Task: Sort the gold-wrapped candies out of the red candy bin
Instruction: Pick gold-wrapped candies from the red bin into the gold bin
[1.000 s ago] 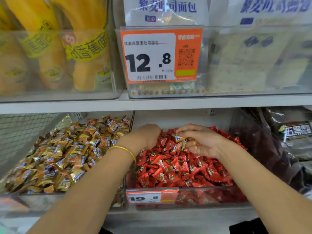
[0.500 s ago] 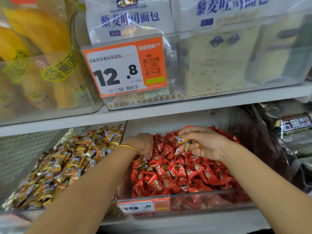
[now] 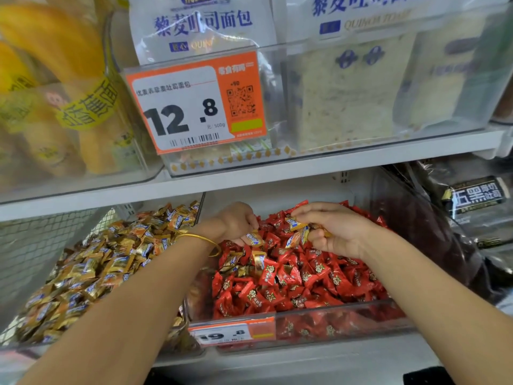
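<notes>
**Fishing another gold one out of the red candy bin**

The left hand, at the centre of the frame, now shows a gold-wrapped candy pinched at its fingertips. A moment ago that same hand is only a fist sunk into the red candies, with nothing visible in it. Its grip is now clamped on one fresh find at the surface of the pile.

The right hand, right of centre, has not shifted. Its grip stays curled round a small clutch of gold candies above the rear of the bin. The view itself has tipped and drawn nearer, which accounts for most of the apparent movement.

For the task this looks like steady headway rather than the end of it. At least two more gold strays lie among the red just below the left hand, and others may hide deeper. The gold candy heap fills the lower left of the frame, just beside the red bin. I judge both handfuls are bound there.
</notes>
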{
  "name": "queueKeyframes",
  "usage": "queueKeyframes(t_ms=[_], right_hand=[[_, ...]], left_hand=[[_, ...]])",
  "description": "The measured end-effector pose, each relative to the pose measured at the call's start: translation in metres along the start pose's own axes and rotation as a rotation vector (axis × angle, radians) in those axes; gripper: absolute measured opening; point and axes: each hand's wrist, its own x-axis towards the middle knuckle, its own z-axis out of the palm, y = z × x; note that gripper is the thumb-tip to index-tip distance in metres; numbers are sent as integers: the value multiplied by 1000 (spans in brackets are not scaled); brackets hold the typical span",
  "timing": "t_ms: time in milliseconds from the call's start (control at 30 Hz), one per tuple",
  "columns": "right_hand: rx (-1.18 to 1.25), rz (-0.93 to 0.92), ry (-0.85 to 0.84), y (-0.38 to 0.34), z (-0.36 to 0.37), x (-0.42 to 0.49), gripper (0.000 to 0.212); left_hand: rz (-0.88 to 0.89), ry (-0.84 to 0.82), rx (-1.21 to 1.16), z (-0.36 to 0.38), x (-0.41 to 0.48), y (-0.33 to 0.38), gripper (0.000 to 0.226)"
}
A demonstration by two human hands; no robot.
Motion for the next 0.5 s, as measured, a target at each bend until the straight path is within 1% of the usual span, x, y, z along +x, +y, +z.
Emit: queueKeyframes(t_ms=[133, 233, 367, 500], right_hand=[[106, -11, -47, -4, 2, -3, 11], [194, 6, -90, -7, 10, -8, 12], [313, 54, -198, -9, 31, -19, 12], [356, 86, -261, -12, 67, -31, 19]], left_hand=[[49, 70, -228, -4, -17, 6, 20], [117, 136, -413, -4, -39, 6, 13], [170, 214, -526, -1, -79, 1, 15], [162, 290, -642, -8, -112, -23, 14]])
